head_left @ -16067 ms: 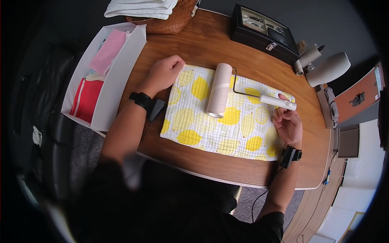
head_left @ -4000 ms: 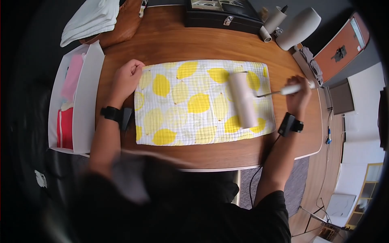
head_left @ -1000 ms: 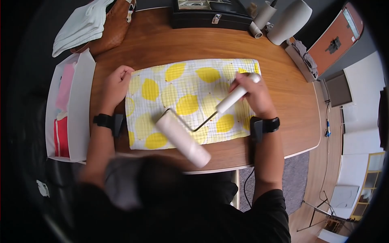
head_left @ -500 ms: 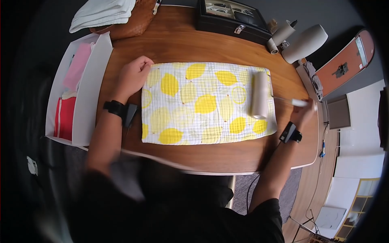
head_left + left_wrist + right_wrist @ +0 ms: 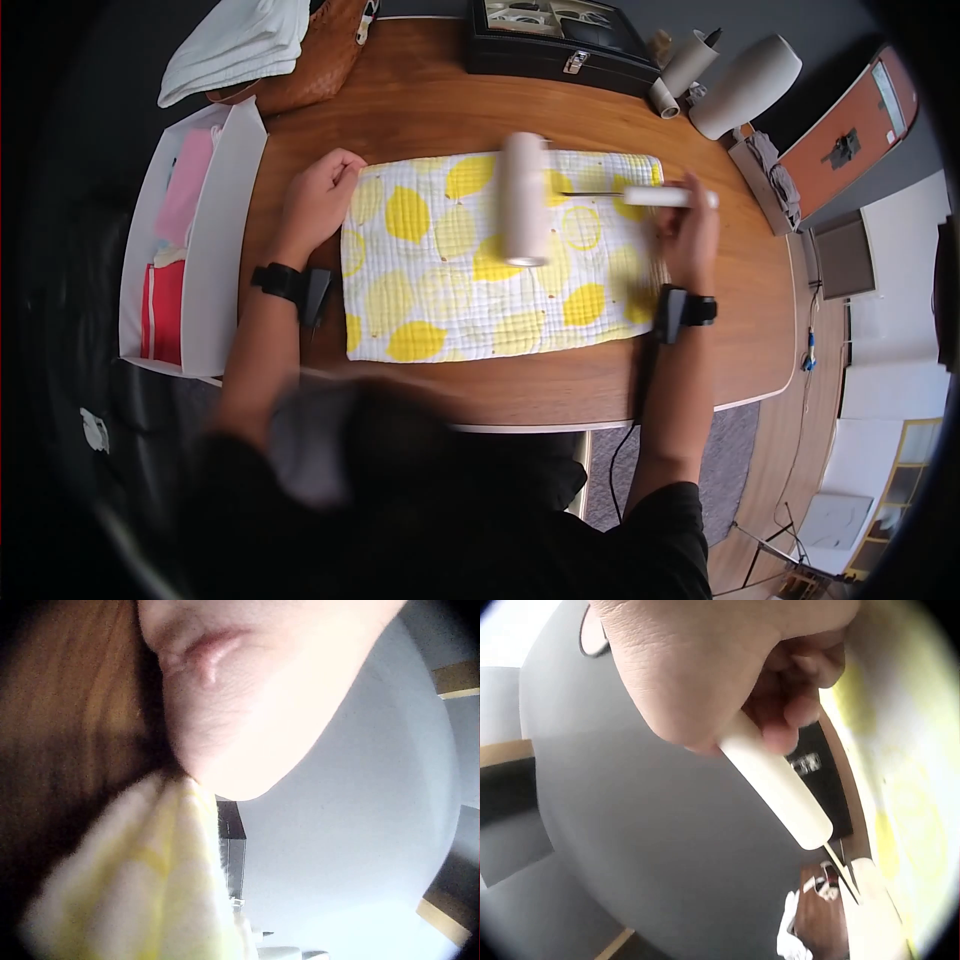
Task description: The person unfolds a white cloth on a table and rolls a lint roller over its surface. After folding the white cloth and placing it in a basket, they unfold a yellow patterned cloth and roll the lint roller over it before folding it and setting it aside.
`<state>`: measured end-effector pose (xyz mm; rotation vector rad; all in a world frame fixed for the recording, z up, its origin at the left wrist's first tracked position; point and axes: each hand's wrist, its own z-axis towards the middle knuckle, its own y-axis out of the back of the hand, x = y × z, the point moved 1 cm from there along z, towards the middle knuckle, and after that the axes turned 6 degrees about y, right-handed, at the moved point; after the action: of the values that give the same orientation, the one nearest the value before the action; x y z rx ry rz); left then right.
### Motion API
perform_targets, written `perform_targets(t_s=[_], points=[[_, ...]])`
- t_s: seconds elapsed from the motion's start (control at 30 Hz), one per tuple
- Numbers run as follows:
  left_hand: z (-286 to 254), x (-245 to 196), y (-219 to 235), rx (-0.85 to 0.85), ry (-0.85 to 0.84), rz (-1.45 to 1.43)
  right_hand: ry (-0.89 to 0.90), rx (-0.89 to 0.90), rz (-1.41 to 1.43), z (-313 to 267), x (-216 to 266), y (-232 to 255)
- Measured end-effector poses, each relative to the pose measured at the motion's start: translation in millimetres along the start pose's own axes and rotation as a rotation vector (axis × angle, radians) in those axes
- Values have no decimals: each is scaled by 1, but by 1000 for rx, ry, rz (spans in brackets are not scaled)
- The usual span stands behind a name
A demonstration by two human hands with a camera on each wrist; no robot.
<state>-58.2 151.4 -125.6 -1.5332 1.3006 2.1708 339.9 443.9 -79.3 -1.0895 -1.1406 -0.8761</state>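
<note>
A white muslin cloth with yellow lemons lies flat on the wooden table. At its far left corner, my left hand pinches the fabric; in the left wrist view the cloth draws into folds below the hand. My right hand grips the white handle of a lint roller over the cloth's right side. The roller's pale cylinder, blurred, overlaps the cloth's middle and its far edge. In the right wrist view the fingers curl round the handle, with the thin metal rod beyond it.
A white box with folded pink and red cloths stands at the left. Behind are white towels, a brown woven bag and a black glass-lidded case. A white vase and a small box stand at the right.
The lint roller swung from the cloth's near left edge to its right edge, then moved left to the middle, with my right hand following. My left hand keeps its place at the corner.
</note>
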Motion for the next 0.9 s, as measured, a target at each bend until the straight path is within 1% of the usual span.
perform_targets(t_s=[0.03,0.07,0.1,0.13,0.17,0.2,0.23,0.3,0.37,0.4,0.43,0.47,0.5,0.53,0.57,0.63,0.73,0.77,0.83,0.9], points=[[0,1,-1,-1,4,-11,36,-78,56,14,-1,26],[0,1,-2,-5,8,-21,86,-241,69,23,6,45],[0,2,-2,-10,13,-32,140,-265,78,39,3,84],[-1,0,-1,-9,13,-25,169,-421,71,49,3,112],[-2,-4,0,-8,15,-18,200,-503,31,51,8,132],[-4,-4,1,-7,16,-13,158,-514,13,50,15,152],[-3,-2,2,-10,14,-11,180,-555,61,46,22,153],[-1,2,0,-13,0,-7,234,-563,63,45,21,148],[-1,2,0,-25,-7,0,198,-453,13,42,11,125],[0,2,-1,-26,-14,6,169,-386,50,39,4,108],[0,3,-1,-19,-11,-5,78,-271,56,36,0,91],[1,6,-1,-10,-10,-16,40,-175,7,17,10,52],[2,7,-2,-1,-9,-28,-73,-62,-42,15,6,43],[2,6,-2,-3,-8,-13,-133,92,-118,13,5,35],[1,4,-1,-7,-6,1,-89,140,-269,3,12,20],[2,4,-1,-13,-8,4,-96,193,-231,-8,21,2],[2,9,-2,-16,-21,-14,-50,39,-211,12,12,27],[3,10,-2,-22,-30,-12,-13,-21,-134,19,10,42],[2,9,-3,-27,-34,-5,64,-134,16,36,9,79],[-2,-1,0,-27,-26,9,18,-277,-14,48,5,128]])
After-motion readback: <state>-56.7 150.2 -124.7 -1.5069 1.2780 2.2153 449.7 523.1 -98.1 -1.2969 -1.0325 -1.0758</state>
